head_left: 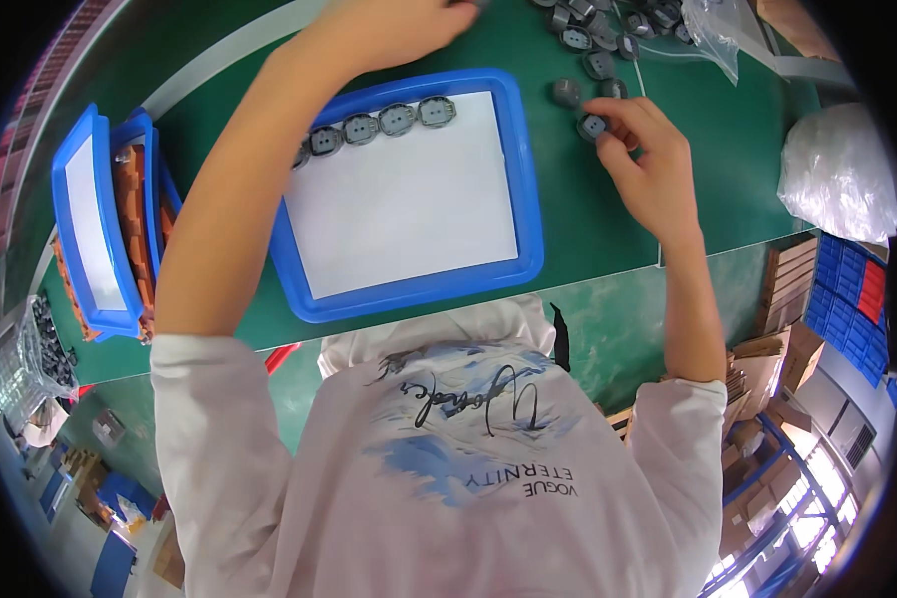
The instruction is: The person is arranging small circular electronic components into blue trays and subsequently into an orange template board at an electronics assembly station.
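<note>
My right hand (652,167) pinches a small grey plastic connector-like part (593,127) between thumb and fingertips, right of the blue tray (530,199). At the top edge my left hand (394,32) reaches past the tray's far side with its fingers closed. Something dark shows at its fingertips, mostly cut off by the frame. White sheet (409,204) lines the tray. Along its far edge several similar grey parts (399,120) stand in a row, and my left forearm partly hides the leftmost. Two loose parts, one a round grey part (566,93), lie beside my right fingers.
A pile of grey parts (598,30) lies at the far right, next to a clear plastic bag (716,35). Blue trays (92,224) with brown pieces stand tilted at the left. A bulky clear plastic bag (842,169) rests at the green table's (738,189) right end.
</note>
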### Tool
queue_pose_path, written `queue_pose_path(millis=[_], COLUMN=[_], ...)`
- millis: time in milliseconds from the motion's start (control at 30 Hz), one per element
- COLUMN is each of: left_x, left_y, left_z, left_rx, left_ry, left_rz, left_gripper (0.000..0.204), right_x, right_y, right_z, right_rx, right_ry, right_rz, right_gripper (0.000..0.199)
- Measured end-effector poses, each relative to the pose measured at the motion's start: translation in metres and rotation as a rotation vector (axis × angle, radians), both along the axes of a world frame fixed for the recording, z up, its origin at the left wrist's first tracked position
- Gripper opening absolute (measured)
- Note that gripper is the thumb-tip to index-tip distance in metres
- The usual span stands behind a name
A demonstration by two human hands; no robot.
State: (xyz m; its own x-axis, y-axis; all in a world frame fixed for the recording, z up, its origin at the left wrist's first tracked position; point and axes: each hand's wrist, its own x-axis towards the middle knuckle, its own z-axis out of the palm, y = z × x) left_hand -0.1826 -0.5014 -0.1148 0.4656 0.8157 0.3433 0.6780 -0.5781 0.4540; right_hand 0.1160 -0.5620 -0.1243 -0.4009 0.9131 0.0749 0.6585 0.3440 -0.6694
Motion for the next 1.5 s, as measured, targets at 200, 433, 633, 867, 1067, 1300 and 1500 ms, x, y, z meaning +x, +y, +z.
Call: queue_pose_path(millis=[200, 433, 633, 867, 1067, 1300, 1500], left_x=[-0.066, -0.060, -0.061, -0.065, -0.061, -0.066, -0.072], left_y=[-0.140, -0.213, -0.213, -0.204, -0.201, -0.202, -0.196], left_z=[0.029, -0.010, -0.011, -0.018, -0.014, -0.023, -0.021], left_rx=[0.101, 0.083, 0.025, 0.073, -0.016, 0.044, 0.032], left_ry=[-0.006, 0.044, 0.046, 0.085, -0.017, 0.058, 0.039], left_rz=[0.315, 0.384, 0.429, 0.376, 0.428, 0.433, 0.435], left_gripper=[0.018, 0.021, 0.023, 0.021, 0.021, 0.025, 0.021], right_x=[0.002, 0.008, 0.000, -0.058, -0.137, -0.160, -0.170], right_y=[0.002, -0.016, -0.021, -0.039, -0.052, -0.045, -0.042], right_z=[-0.022, -0.025, -0.021, 0.012, -0.003, -0.012, -0.018], right_rx=[0.270, 0.238, 0.254, 0.445, 0.285, 0.319, 0.368], right_ry=[0.002, -0.184, -0.163, -0.017, 0.011, -0.036, -0.026], right_rz=[-0.050, -0.124, -0.127, 0.232, 0.556, 0.657, 0.617], right_gripper=[0.024, 0.027, 0.020, 0.015, 0.017, 0.019, 0.013])
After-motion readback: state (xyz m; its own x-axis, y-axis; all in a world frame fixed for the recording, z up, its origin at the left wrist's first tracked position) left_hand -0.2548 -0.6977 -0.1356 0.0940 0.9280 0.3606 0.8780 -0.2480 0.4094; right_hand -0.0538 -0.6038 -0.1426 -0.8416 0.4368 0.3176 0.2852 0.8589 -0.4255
